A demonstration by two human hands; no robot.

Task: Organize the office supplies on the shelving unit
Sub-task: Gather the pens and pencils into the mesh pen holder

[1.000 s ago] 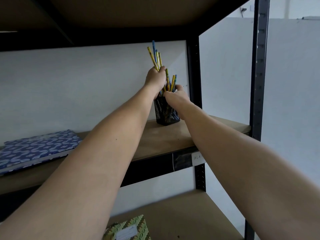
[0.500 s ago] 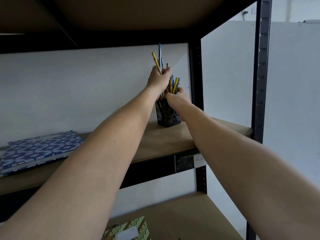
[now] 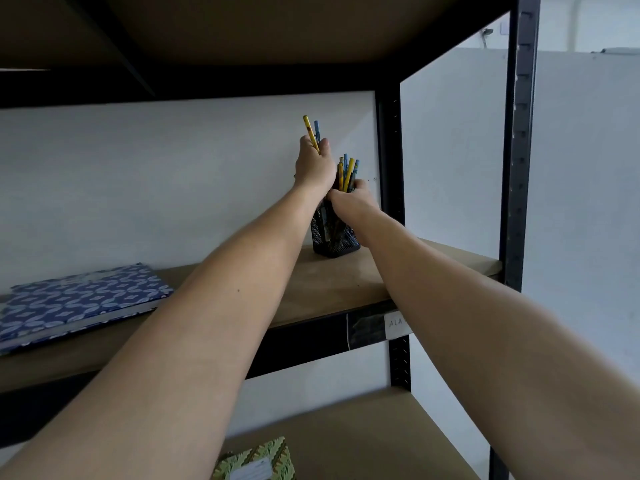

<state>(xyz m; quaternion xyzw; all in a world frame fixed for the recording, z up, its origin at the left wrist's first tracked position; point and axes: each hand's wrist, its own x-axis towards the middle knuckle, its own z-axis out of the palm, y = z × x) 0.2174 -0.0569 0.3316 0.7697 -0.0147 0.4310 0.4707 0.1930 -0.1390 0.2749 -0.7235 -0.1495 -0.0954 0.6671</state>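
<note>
A black mesh pencil cup (image 3: 334, 233) stands on the wooden shelf board (image 3: 332, 282) near the back right post. Several yellow and blue pencils (image 3: 348, 171) stick up out of it. My left hand (image 3: 315, 164) is raised above and left of the cup and grips a yellow pencil and a blue pencil (image 3: 312, 133), whose tops rise above my fingers. My right hand (image 3: 353, 199) holds the cup at its rim, fingers curled round the far side.
A blue patterned notebook (image 3: 79, 303) lies flat on the same shelf at the left. A green patterned notebook (image 3: 258, 462) sits on the lower shelf. Black posts (image 3: 519, 150) frame the unit at the right, and the upper shelf hangs close overhead.
My left hand now holds fewer pencils than a second ago; more pencils stand in the cup. The camera view has shifted slightly, and my right hand stays on the cup.
</note>
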